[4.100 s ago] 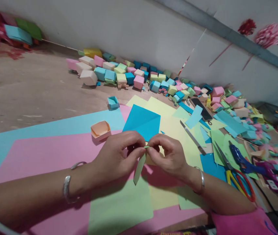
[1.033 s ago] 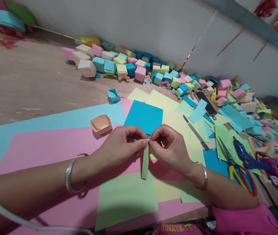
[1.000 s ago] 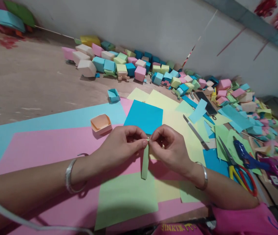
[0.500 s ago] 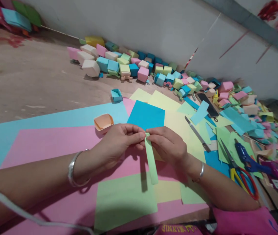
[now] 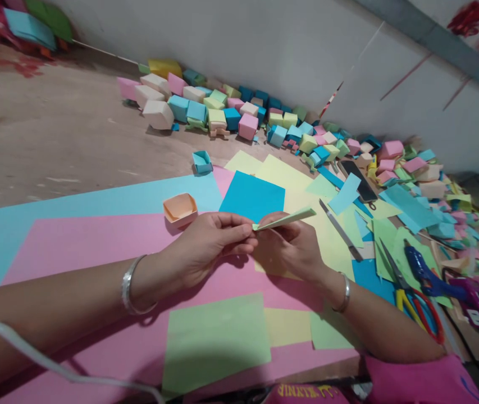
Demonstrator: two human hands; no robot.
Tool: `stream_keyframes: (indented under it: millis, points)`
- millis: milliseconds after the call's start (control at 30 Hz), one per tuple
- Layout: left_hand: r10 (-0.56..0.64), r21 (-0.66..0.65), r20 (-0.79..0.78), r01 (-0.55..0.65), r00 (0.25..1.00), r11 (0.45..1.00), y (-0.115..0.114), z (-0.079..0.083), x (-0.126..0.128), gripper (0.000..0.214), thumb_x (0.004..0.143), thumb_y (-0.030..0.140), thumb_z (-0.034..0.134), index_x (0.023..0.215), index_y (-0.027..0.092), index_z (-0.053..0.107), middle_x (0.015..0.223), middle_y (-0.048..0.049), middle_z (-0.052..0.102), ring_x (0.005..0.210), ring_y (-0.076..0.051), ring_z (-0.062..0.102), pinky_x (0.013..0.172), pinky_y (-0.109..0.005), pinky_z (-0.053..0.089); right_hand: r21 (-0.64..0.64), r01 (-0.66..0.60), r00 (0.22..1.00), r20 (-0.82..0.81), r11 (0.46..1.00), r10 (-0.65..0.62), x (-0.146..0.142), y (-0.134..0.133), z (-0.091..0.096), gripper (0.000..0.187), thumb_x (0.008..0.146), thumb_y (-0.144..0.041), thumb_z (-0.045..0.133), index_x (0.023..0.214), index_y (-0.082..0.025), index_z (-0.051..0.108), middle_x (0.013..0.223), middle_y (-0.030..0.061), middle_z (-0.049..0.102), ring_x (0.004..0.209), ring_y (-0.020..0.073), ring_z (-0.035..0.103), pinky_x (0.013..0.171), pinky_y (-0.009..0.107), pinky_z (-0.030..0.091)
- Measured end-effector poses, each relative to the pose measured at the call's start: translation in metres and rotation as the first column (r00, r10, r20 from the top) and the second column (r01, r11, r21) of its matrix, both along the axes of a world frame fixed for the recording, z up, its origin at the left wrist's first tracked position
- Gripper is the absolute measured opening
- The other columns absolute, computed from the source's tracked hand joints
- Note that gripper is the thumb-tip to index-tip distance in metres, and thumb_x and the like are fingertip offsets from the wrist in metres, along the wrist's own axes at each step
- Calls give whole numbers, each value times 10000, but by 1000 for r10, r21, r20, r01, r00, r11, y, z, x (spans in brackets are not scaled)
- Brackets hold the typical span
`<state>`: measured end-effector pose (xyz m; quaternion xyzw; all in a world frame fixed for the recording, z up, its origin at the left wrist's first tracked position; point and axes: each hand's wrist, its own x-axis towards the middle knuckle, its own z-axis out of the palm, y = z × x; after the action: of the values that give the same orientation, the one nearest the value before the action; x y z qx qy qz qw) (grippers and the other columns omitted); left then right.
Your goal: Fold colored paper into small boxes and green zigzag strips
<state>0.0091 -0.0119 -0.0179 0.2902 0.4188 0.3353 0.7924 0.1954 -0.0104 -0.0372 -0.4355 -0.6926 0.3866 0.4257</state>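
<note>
Between my two hands is a narrow pale green paper strip, held above the coloured sheets. My left hand pinches its near-left end between thumb and fingertips. Beneath the strip, my right hand is curled with its fingertips close to the pinched end; the fingers are partly hidden by the strip. The strip's free end points up and right over the right hand. An open peach paper box sits just beyond my left hand, and a small blue paper box stands farther back. A blue paper sheet lies behind my fingers.
Several folded paper blocks line the wall. At right lie a craft knife, scissors, a blue glue gun, a phone and paper scraps. Large pink sheets cover the table; a white cable crosses the lower left.
The strip's free end has swung from hanging down toward me to pointing up and right. My right hand has turned beneath it; my left hand keeps its pinch.
</note>
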Motion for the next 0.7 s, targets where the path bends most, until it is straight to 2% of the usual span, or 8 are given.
stream_keyframes:
  millis: [100,200,467,700]
  points:
    - [4,9,1,-4,1000,1000,0,0,0,189,781,285,761,808,129,657,667,-27,644,576,-111,582,582,-267,489,-234,33,994,-90,972,-55,-5,-2,2,45,805,-243,693,805,-201,712,783,22,714,723,156,648,666,320,515]
    - [13,28,-6,-12,1000,1000,-1,-2,1,188,779,283,760,809,127,660,652,-32,643,573,-120,587,578,-282,498,-333,65,981,-149,941,-120,-8,-3,4,55,752,-246,736,769,-195,724,735,23,718,684,154,638,643,318,510]
    - [77,130,-46,-70,996,989,-3,-1,4,185,752,273,778,809,122,686,660,-60,674,568,-159,622,542,-314,524,-318,123,971,-157,940,-180,-10,-9,6,68,763,-272,736,775,-205,734,712,12,719,641,146,630,603,311,506]
    - [59,224,-118,-31,991,974,-2,0,4,176,772,303,749,808,142,687,666,-41,679,564,-155,633,563,-305,542,-300,199,945,-194,933,-264,-16,-15,9,120,731,-231,759,781,-205,654,696,-15,671,635,129,618,585,284,491]
